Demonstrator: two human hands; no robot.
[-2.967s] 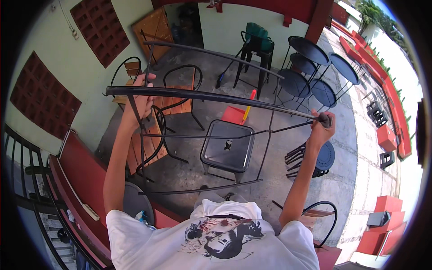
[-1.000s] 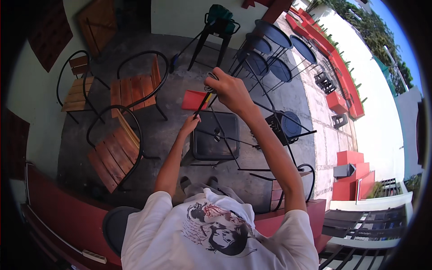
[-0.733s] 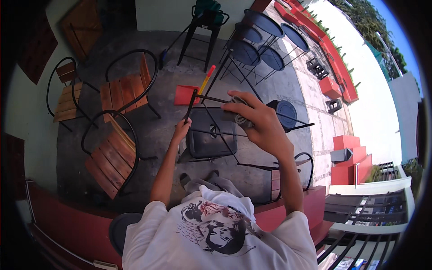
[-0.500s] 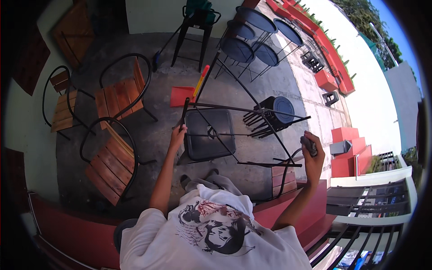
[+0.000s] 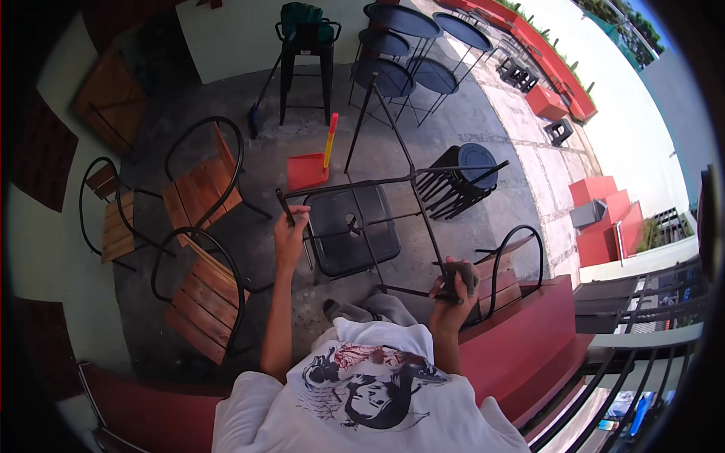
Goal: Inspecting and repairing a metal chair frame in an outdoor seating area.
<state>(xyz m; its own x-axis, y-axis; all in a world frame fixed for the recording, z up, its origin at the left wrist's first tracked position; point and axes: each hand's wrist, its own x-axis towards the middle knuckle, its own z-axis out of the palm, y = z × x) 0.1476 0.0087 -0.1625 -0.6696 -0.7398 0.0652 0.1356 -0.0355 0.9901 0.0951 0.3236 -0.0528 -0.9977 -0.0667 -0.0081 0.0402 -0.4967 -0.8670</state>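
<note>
A black metal frame of thin crossed bars (image 5: 414, 177) hangs tilted in front of me. My left hand (image 5: 289, 235) is closed round its left end. My right hand (image 5: 447, 293) grips a dark grey cloth (image 5: 463, 277), bunched up and pressed against the lower right end of the frame. The cloth and fingers hide that bar end. Below the frame stands a black stool (image 5: 326, 248) with a square seat and a hole in its middle, partly covered by the bars.
Wooden slatted chairs (image 5: 200, 302) stand on the left. A red dustpan (image 5: 304, 172) lies ahead. Black round tray tables (image 5: 404, 21) and a tall stool (image 5: 306, 57) are at the back. Stacked black stools (image 5: 477, 157) stand right, beyond a red ledge (image 5: 521, 325).
My right hand with the cloth has moved left and down onto the frame's lower right end. The frame has tilted and shifted slightly, still held in my left hand. The view has turned a little.
</note>
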